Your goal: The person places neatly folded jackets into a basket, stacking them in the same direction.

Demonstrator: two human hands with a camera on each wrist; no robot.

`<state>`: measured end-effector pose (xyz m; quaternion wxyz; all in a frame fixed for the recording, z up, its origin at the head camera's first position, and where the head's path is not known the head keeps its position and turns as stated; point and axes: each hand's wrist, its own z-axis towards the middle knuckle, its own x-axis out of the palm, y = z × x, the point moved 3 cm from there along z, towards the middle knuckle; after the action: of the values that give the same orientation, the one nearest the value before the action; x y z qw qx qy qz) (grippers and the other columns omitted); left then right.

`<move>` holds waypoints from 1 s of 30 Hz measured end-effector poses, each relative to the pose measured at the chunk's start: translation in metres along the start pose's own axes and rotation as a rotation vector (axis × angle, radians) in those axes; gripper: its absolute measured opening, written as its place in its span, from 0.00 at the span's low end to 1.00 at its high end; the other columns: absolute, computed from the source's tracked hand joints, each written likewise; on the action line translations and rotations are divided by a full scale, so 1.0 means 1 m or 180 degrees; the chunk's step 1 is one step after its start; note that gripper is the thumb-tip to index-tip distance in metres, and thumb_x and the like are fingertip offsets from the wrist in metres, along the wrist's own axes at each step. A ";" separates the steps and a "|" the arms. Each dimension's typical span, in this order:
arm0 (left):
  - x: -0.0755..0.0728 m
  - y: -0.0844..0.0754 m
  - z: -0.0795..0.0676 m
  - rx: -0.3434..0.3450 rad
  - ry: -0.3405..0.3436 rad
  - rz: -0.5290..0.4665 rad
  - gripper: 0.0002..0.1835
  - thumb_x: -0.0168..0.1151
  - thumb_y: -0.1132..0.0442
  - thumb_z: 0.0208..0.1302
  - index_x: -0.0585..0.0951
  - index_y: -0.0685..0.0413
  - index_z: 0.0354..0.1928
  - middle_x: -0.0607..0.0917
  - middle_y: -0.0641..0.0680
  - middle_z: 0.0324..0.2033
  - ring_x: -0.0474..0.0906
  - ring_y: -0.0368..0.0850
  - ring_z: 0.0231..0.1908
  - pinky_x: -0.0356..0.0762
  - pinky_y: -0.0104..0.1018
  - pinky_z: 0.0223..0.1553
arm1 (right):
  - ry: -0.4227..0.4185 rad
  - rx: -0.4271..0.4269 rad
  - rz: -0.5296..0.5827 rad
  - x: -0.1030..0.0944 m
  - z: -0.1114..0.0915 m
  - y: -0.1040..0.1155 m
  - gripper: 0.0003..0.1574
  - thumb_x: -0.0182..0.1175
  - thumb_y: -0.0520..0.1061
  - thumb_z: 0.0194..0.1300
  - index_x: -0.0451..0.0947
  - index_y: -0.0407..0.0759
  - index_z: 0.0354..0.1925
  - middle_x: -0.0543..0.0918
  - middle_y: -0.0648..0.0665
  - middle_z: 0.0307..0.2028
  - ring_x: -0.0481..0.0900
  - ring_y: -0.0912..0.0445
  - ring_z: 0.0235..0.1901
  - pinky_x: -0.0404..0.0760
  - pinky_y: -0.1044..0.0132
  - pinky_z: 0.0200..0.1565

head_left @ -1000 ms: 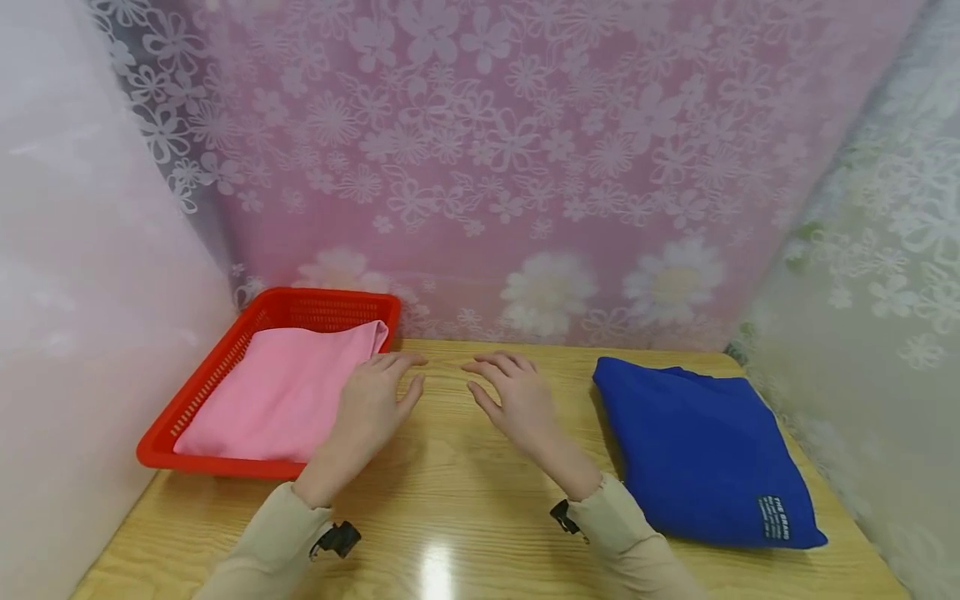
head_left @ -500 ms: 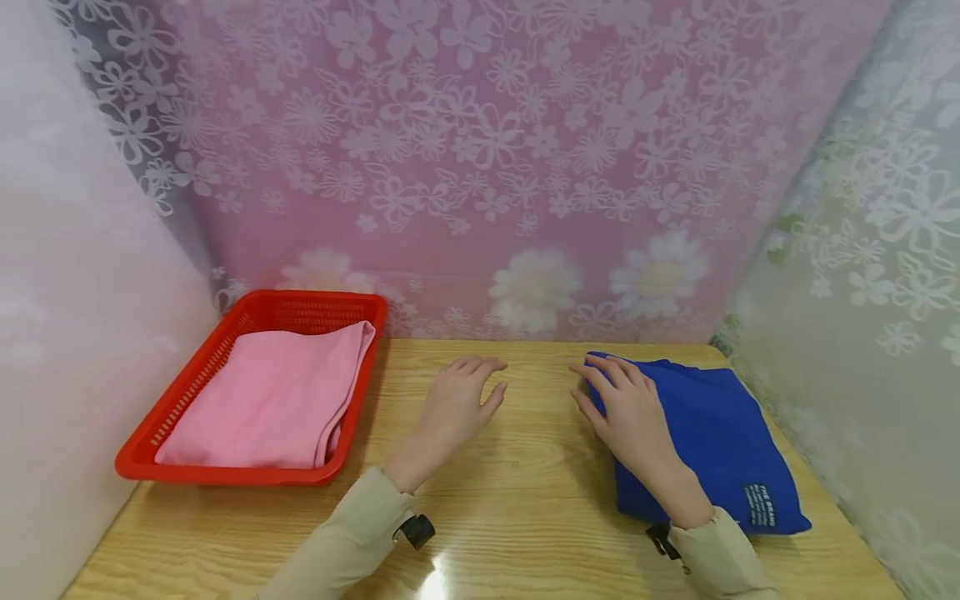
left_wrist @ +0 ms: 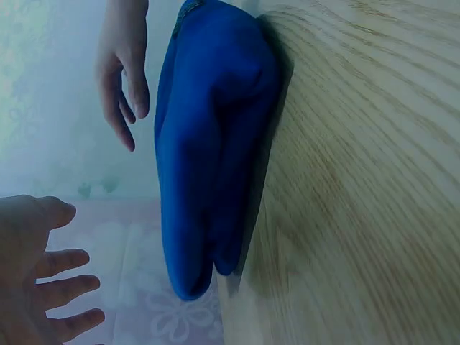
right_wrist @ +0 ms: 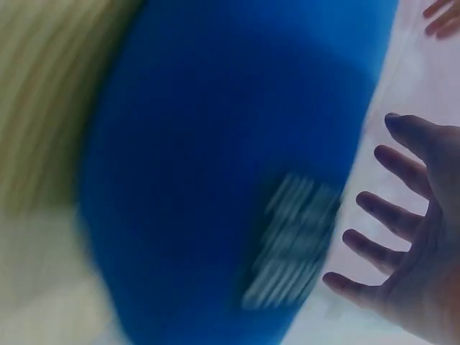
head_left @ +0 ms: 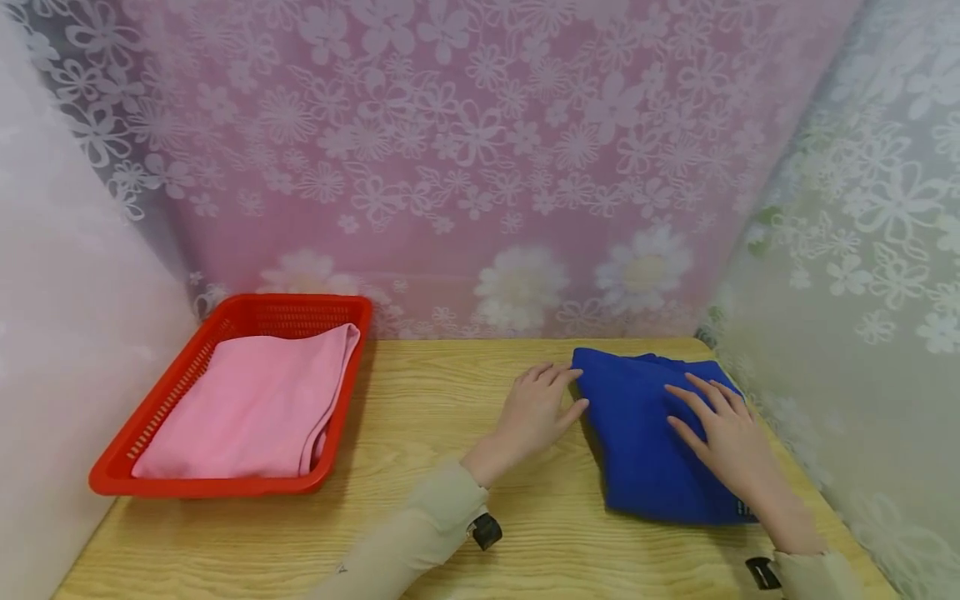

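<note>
A folded blue cloth item (head_left: pixel 637 450), perhaps a garment, lies on the right of the wooden table. Its printed label (right_wrist: pixel 291 241) is blurred in the right wrist view. My left hand (head_left: pixel 534 410) is at its left edge, fingers spread and relaxed, holding nothing. In the left wrist view a gap shows between the left hand (left_wrist: pixel 32 280) and the cloth. Over the cloth's right part hovers my right hand (head_left: pixel 726 437), fingers parted and grasping nothing; the right wrist view shows it apart from the fabric.
A red plastic basket (head_left: pixel 213 487) stands at the table's left, with a folded pink cloth (head_left: pixel 247 408) inside. Flower-patterned curtains (head_left: pixel 450 167) close off the back and both sides. The wooden tabletop (head_left: pixel 420 400) stretches between basket and blue cloth.
Both hands have moved right, from the table's middle to the blue cloth: the left to its left edge, the right over its right part. The head view has shifted slightly right.
</note>
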<state>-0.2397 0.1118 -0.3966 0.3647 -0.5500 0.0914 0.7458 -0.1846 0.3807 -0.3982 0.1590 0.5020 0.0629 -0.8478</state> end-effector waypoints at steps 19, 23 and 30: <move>0.072 -0.038 0.012 0.0110 0.1084 -0.0052 0.38 0.41 0.30 0.74 0.57 0.35 0.80 0.56 0.43 0.79 0.49 0.45 0.78 0.56 0.60 0.73 | 0.1189 0.0912 0.0581 0.018 -0.048 -0.075 0.42 0.48 0.57 0.81 0.45 0.50 0.82 0.61 0.16 0.68 0.69 0.18 0.56 0.73 0.26 0.45; 0.073 -0.038 0.011 0.0112 0.1065 -0.0071 0.38 0.41 0.30 0.74 0.57 0.35 0.80 0.57 0.44 0.78 0.49 0.45 0.78 0.55 0.61 0.73 | 0.1191 0.0923 0.0574 0.017 -0.048 -0.071 0.41 0.48 0.57 0.81 0.45 0.49 0.82 0.61 0.16 0.68 0.66 0.18 0.59 0.68 0.23 0.51; 0.072 -0.037 0.008 0.0130 0.1044 -0.0068 0.38 0.41 0.31 0.74 0.57 0.36 0.80 0.57 0.44 0.78 0.50 0.46 0.78 0.56 0.61 0.73 | 0.1242 0.0935 0.0492 0.015 -0.048 -0.067 0.41 0.46 0.58 0.81 0.44 0.51 0.82 0.60 0.13 0.67 0.63 0.17 0.61 0.64 0.22 0.54</move>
<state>-0.2308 0.1746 -0.4472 0.3639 -0.6577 0.1590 0.6401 -0.1739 0.4532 -0.4385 0.1335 0.6772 -0.0701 -0.7202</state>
